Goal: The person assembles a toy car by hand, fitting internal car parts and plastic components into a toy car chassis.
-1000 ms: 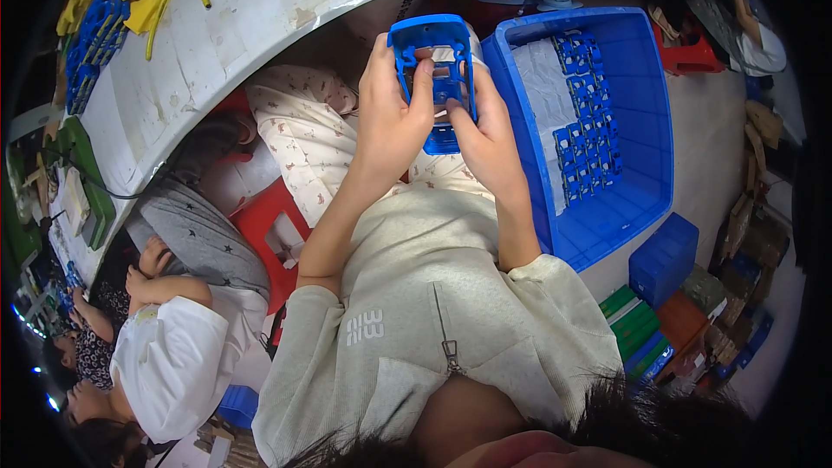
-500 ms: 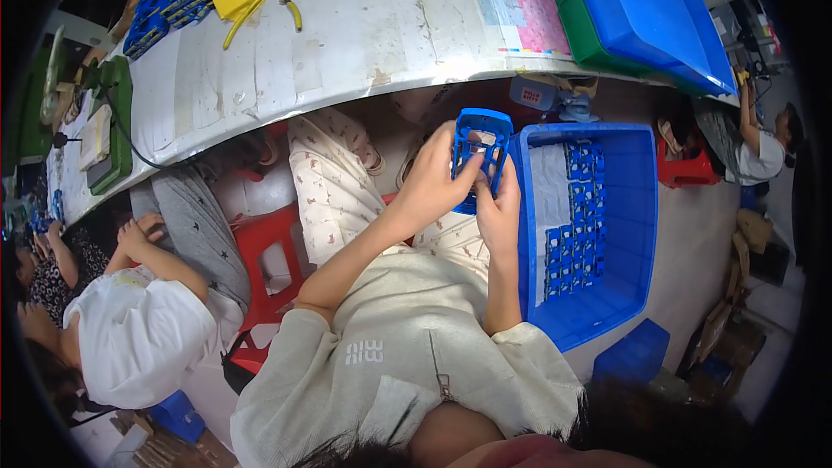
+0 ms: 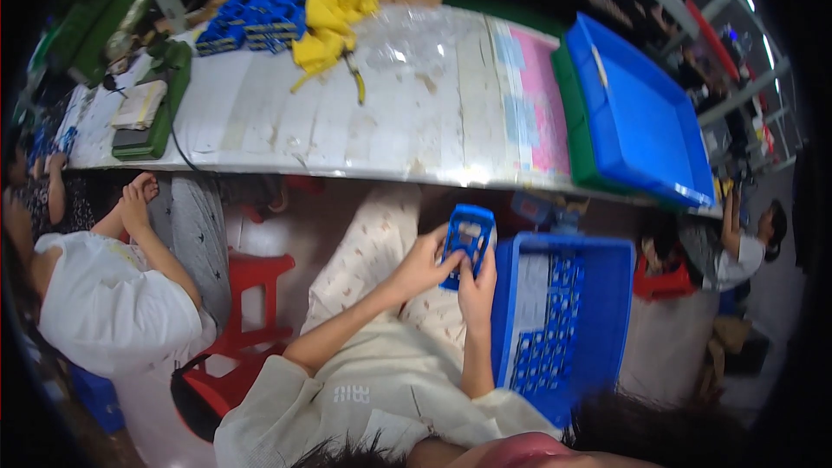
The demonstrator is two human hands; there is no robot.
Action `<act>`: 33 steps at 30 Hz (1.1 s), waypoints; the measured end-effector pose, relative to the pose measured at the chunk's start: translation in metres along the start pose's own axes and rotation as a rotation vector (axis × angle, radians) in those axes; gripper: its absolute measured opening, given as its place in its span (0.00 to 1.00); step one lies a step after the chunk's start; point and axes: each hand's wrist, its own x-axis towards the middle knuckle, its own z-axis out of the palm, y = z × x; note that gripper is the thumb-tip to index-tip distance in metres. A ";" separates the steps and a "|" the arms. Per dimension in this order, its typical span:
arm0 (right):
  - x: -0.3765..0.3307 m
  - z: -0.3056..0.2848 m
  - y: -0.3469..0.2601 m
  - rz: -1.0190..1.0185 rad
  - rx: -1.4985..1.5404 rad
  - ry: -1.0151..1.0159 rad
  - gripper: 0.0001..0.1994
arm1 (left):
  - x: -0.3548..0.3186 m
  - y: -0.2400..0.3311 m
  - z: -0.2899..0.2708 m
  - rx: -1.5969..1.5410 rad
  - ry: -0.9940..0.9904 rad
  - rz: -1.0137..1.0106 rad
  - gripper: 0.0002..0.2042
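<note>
Both my hands hold a blue plastic casing (image 3: 473,217) above my lap, beside the table's front edge. It is a rounded rectangle with cut-out openings and a pale part in its middle. My left hand (image 3: 421,269) grips its left side, and my right hand (image 3: 477,291) wraps its lower right side. Both thumbs press on the front face, while the fingers behind are hidden. Just right of my hands stands a deep blue bin (image 3: 610,295). Rows of small blue parts (image 3: 548,342) with pale bits lie in it, next to a whitish sheet (image 3: 531,295).
The long white table (image 3: 277,121) carries blue parts (image 3: 251,22), yellow cloth (image 3: 334,0), yellow-handled pliers (image 3: 357,78), clear plastic film (image 3: 407,39) and a blue tray (image 3: 650,113) on a green one. Another person (image 3: 121,303) sits at left by a red stool (image 3: 251,299).
The view has tilted up, so the table fills more of it and my hands sit lower in the picture. Both hands still grip the casing, thumbs on its face.
</note>
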 end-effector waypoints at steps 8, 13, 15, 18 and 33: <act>-0.013 -0.021 -0.018 -0.070 -0.106 0.062 0.06 | -0.003 -0.002 0.022 0.077 -0.048 0.017 0.12; -0.003 -0.039 -0.012 -0.013 0.000 0.154 0.07 | 0.012 0.001 0.044 -0.010 -0.109 -0.062 0.12; 0.001 -0.041 -0.016 0.018 0.088 0.178 0.10 | 0.016 -0.001 0.048 -0.100 -0.143 -0.070 0.17; 0.006 -0.044 -0.024 0.021 0.150 0.184 0.10 | 0.015 0.010 0.052 -0.170 -0.159 -0.047 0.20; -0.013 -0.033 -0.052 -0.012 0.120 0.145 0.10 | -0.015 0.038 0.049 -0.247 -0.116 -0.032 0.20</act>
